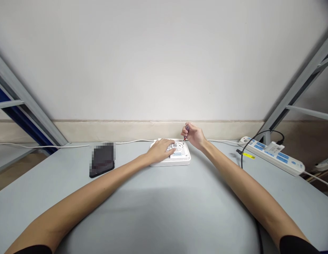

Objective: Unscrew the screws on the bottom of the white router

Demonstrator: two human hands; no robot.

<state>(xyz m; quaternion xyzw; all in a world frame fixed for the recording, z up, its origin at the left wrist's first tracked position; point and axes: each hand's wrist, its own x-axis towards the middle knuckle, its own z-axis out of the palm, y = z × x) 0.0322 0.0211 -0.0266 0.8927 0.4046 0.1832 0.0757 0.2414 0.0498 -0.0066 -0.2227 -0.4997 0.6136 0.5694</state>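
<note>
The right hand point(194, 137) clasps a slim, purplish screwdriver-like tool point(187, 129) steeply over the far right corner of a white, rectangular plastic box point(179, 162) lying lengthwise left to right on the smooth grey tabletop point(158, 211), beneath the left hand point(161, 150), thumb and fingers parted.

Your left hand point(160, 151) rests across the white box point(179, 161), fingers point(167, 141) spread over its labelled top. At the box's far right corner, your right hand point(195, 136) grips a slim tool point(187, 128), tip down. Left of the box lies a blurred dark slab point(103, 158); well right of it, a power strip point(282, 159).
</note>
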